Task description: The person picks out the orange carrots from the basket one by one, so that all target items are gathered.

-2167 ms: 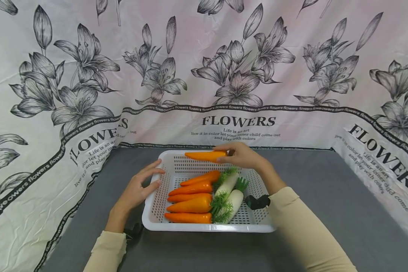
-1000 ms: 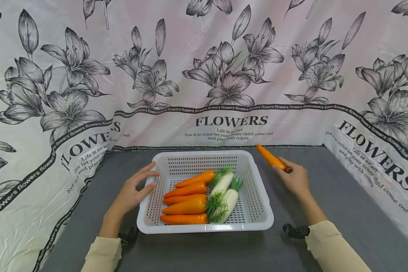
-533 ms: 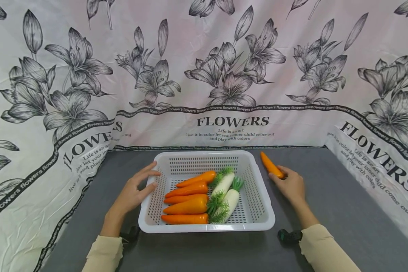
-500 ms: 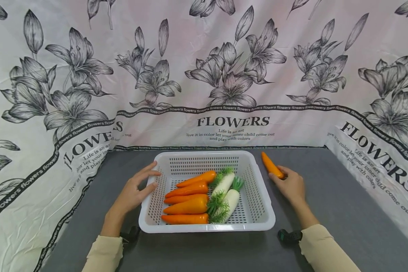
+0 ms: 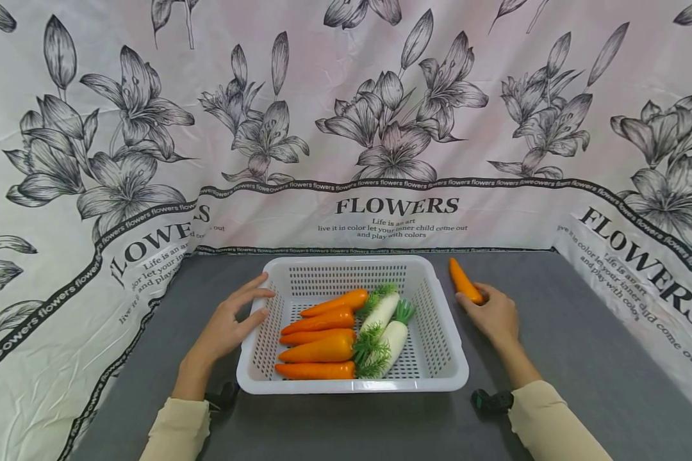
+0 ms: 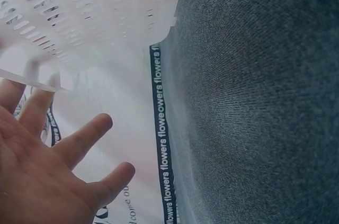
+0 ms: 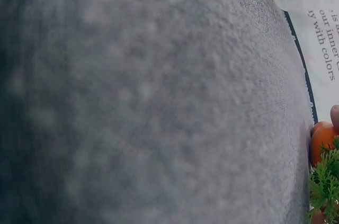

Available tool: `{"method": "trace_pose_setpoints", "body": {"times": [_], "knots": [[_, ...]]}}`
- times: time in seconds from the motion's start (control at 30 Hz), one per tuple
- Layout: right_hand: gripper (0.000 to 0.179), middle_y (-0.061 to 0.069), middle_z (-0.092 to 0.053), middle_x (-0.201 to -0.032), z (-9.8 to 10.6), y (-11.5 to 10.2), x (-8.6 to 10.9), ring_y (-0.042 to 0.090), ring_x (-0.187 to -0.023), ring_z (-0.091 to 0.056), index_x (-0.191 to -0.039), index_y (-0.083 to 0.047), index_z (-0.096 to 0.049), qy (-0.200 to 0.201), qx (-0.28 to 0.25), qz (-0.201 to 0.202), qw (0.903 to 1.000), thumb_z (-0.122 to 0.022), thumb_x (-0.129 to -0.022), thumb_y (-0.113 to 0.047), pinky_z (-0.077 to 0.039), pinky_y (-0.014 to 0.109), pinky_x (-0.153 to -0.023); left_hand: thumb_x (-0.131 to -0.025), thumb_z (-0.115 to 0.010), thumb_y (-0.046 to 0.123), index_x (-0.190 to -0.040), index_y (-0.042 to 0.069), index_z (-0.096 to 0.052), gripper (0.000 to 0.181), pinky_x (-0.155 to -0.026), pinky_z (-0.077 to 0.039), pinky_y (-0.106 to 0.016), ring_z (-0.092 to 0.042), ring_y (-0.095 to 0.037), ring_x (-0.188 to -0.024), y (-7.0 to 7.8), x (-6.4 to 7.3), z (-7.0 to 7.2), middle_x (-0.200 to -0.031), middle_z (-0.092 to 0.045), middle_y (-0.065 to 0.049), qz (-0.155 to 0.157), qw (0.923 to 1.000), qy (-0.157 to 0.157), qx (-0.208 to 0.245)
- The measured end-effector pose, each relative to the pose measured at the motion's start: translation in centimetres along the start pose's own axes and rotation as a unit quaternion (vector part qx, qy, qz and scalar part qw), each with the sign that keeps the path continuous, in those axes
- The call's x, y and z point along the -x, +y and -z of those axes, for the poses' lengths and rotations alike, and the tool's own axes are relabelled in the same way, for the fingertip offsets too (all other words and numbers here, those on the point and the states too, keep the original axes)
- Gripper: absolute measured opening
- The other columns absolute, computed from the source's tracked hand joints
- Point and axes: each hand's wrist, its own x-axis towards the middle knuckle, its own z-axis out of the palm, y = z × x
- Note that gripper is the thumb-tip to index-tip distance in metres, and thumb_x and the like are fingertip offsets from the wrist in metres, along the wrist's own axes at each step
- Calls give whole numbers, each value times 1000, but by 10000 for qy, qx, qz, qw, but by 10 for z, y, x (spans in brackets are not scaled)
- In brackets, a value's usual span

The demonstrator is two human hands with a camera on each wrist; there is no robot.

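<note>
My right hand (image 5: pixel 493 314) grips an orange carrot (image 5: pixel 461 280) by its thick end, right of the white basket (image 5: pixel 352 386). The tip points away toward the back. In the right wrist view the carrot (image 7: pixel 322 138) appears at the right edge, low at the grey surface, with green leaves (image 7: pixel 324 187) beside it. My left hand (image 5: pixel 225 326) rests its spread fingertips on the basket's left rim. The left wrist view shows that hand (image 6: pixel 47 171) with fingers extended below the perforated wall (image 6: pixel 90 7). Inside the basket lie several carrots (image 5: pixel 317 349) and two white radishes (image 5: pixel 393 342) with green tops.
A dark grey cloth (image 5: pixel 553 333) covers the table around the basket. Behind and at both sides hangs a white flower-printed curtain (image 5: pixel 392 141), meeting the table just past the basket's far rim.
My right hand has carried the carrot from above the basket's far side to the table at its right, turning the tip away. In the last half second little has moved; the left hand stays at the rim.
</note>
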Motion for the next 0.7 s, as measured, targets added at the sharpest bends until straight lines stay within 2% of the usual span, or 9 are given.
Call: {"method": "trace_pose_setpoints", "body": {"times": [0.23,0.43,0.6,0.7], "knots": [[67,28,-64,-133,-1,2,-2,43,-110,-64,-140,0,-58,-132,65,-81,9999,-67,-93,-48,-52,55,-92,-99,-63,26,-133,17,-65,35,-116,-26,-73,-30,-41,-153,-1,0,0,-166,-35,-4,-30,10000,-8,23],[72,29,-62,-136,1,2,-1,45,-116,-62,-144,0,-54,-251,-17,-77,9997,-64,-95,-51,-51,57,-94,-99,-63,25,-132,15,-66,34,-117,-26,-71,-31,-39,-153,-3,0,0,-166,-36,-4,-180,9998,19,1],[71,28,-60,-139,2,2,0,46,-121,-60,-146,0,-52,-312,-106,5,9995,-62,-96,-50,-51,58,-97,-99,-63,25,-132,15,-66,34,-117,-25,-72,-30,-39,-153,-3,0,1,-166,-36,-3,-185,9998,4,36],[70,28,-62,-137,3,3,0,46,-119,-62,-146,-1,-52,-290,-126,98,9995,-62,-97,-50,-53,57,-94,-99,-63,25,-132,14,-66,35,-117,-25,-72,-30,-40,-153,-3,0,1,-166,-36,-4,-168,9999,-1,40]]}}
